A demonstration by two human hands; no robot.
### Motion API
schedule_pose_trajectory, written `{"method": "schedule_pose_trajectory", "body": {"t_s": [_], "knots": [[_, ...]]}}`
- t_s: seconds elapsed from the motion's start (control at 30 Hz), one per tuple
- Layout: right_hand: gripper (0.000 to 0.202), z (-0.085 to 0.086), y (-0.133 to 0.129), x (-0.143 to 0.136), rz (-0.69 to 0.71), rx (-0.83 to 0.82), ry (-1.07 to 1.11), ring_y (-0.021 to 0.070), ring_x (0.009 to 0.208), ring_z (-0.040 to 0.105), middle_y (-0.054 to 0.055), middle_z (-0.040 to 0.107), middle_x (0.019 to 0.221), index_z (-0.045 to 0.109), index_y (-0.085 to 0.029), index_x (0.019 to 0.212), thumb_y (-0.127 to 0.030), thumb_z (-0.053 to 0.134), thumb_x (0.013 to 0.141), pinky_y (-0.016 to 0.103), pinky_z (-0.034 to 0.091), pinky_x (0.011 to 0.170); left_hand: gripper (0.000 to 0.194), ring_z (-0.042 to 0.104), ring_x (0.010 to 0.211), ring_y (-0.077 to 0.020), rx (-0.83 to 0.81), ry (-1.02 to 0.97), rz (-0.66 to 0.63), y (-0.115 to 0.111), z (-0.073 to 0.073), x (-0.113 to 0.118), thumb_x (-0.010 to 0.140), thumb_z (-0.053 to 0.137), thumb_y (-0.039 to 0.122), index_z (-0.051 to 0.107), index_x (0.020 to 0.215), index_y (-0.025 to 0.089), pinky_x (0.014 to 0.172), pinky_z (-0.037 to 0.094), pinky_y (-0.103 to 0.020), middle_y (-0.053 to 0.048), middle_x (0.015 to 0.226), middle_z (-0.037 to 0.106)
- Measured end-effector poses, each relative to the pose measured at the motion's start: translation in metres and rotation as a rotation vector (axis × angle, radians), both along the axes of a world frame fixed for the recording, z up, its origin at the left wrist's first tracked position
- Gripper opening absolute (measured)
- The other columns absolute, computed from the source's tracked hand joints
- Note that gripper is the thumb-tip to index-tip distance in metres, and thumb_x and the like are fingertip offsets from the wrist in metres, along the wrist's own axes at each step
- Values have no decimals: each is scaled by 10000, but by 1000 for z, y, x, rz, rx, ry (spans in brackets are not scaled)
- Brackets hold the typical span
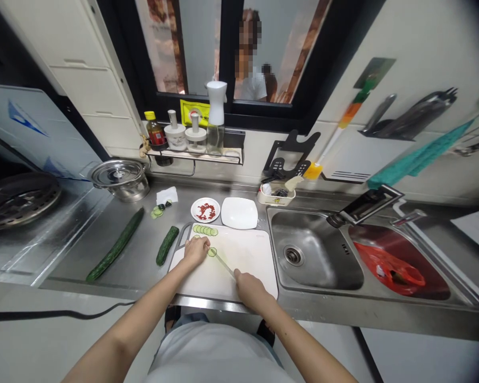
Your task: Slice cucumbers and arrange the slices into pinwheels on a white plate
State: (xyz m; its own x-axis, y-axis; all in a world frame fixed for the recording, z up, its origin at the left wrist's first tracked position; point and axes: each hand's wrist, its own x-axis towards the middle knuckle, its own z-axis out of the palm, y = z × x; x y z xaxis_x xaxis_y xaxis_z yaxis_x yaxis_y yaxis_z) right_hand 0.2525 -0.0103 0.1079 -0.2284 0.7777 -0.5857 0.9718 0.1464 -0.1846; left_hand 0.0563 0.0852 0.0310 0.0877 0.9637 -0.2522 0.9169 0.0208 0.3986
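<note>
My right hand [250, 290] is wrapped round the handle of a knife [224, 265], whose blade slants up and left across the white cutting board [255, 255]. The blade's tip end lies at a cucumber slice [212, 252] on the board. Just left of that slice is my left hand [197, 250], its fingers bent and pressed together; whatever they may hold is hidden. A row of overlapping cucumber slices [205, 230] runs along the board's far left part, beyond my left hand. Left of the board lie a short cucumber piece [167, 246] and a long whole cucumber [115, 246].
Behind the board stand a plate of chopped red bits [194, 211] and a white plate [240, 213]. Cucumber scraps [157, 212] lie near a lidded pot [122, 180]. To the right are the sink [314, 266] and a red plastic bag [398, 271]. A person shows in the window.
</note>
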Motion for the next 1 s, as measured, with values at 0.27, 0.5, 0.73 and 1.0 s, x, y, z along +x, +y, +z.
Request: {"method": "schedule_pose_trajectory", "body": {"t_s": [0.27,0.5,0.73,1.0], "knots": [[349,-6,-11,10,0,5,-3,242,928,656,165,678,990,529,-116,1179,-87,355,878,290,417,685,161,555,1036,-232,13,-20,36,-2,-1,1,839,515,224,660,908,242,872,348,-358,-48,961,691],[348,-10,-18,17,-11,15,-7,235,912,655,165,681,992,534,-117,1175,-96,330,894,276,400,667,189,538,1059,-239,29,43,-5,-6,3,6,880,474,222,651,946,229,883,331,-363,-69,999,680],[303,-28,-34,27,-79,122,25,216,891,646,132,693,927,554,-152,1123,-146,314,938,264,376,695,239,519,1058,-260,81,101,-38,-22,5,12,920,426,260,643,1009,215,886,305,-389,-97,1041,658],[325,-34,-25,47,-381,152,47,186,897,640,110,700,972,518,-151,1193,-225,284,979,243,334,663,249,500,1074,-267,104,101,-3,-35,6,22,921,427,294,644,992,192,891,296,-392,-118,1055,631]]}}
